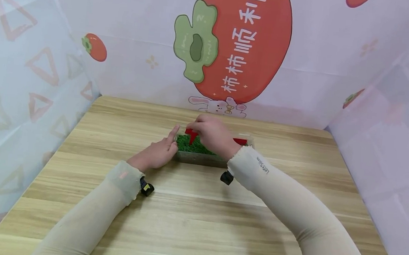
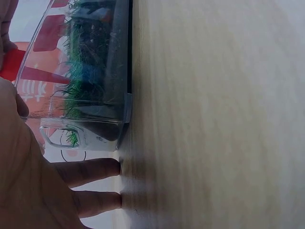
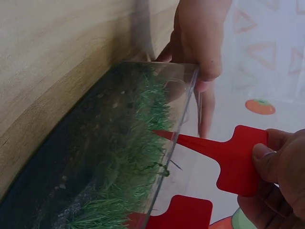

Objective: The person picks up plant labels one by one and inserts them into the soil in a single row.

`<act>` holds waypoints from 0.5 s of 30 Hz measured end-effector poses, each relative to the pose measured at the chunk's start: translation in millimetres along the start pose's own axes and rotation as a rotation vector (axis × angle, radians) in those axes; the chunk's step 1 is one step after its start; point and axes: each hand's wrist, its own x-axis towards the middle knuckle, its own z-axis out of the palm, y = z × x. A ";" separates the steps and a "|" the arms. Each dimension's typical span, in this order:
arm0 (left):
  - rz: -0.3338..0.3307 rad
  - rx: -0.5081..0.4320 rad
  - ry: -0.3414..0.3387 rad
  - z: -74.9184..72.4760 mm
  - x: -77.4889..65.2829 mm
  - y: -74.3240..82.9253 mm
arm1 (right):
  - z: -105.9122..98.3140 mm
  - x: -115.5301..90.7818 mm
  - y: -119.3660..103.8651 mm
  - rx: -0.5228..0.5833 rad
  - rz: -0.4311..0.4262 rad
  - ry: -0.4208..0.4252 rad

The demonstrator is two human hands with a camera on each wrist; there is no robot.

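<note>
My right hand [image 1: 215, 136] pinches the broad head of a red T-shaped plant label [image 3: 243, 160] between thumb and fingers. The label's pointed stem slants down, its tip at the green grass [image 1: 183, 142] growing in a clear plastic box [image 1: 198, 159]. At the left end of that box is my left hand [image 1: 157, 152], thumb at the near corner of the rim and other fingers stretched out straight. In the left wrist view two of its fingertips [image 2: 112, 167] reach down to the tabletop beside the box.
A second red label [image 3: 186, 212] stands in the grass farther right, partly hidden by my right hand in the head view. Dark soil [image 3: 90, 129] shows through the box wall. The box is on a wooden table [image 1: 182, 222], near a printed backdrop [image 1: 144, 26].
</note>
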 end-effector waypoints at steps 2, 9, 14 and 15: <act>-0.003 -0.007 0.003 0.2 0.0 0.1 | 2.5 1.0 0.9 0.003 0.010 -0.015; -0.012 -0.023 0.006 0.8 -1.0 0.9 | 12.3 3.9 1.1 -0.084 -0.013 -0.035; -0.014 -0.013 0.013 1.8 -0.6 1.2 | 17.8 5.1 0.2 -0.074 -0.003 -0.040; -0.014 -0.013 0.015 2.0 -0.5 1.2 | 18.2 5.1 -0.2 -0.065 0.002 -0.044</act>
